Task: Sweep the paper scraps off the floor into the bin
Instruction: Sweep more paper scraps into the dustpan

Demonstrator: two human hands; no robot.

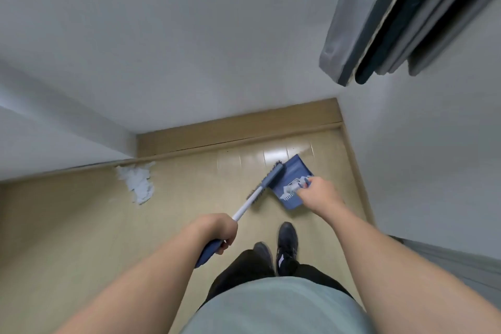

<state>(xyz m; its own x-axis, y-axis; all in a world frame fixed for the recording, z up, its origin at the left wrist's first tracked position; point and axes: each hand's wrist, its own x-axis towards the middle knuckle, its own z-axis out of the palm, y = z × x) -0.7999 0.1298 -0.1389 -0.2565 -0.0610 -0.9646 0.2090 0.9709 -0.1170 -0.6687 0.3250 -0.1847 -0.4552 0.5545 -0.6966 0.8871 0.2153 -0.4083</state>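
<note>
Nearest the camera is the person's pale green shirt front, with dark trousers below it and two black shoes standing on the glossy beige floor. The left hand has its fingers curled tight round the dark blue grip of a long-handled broom, whose white shaft slopes up and to the right towards its blue-grey brush head. The right hand reaches further out and grips the handle end of a flat blue plastic dustpan; its fingers are wrapped round the handle, though the fingertips themselves are hidden behind the hand. The brush head lies against the left edge of the dustpan, touching it or just beside it. The pan is tilted, and whether its lip meets the floor cannot be told. Well apart from the pan, to the left, a heap of white crumpled paper scraps sits on the floor, pushed up against the tan wooden skirting board at the foot of the white wall. High on the right, a bundle of grey and black fabric hangs beside the wall.
</note>
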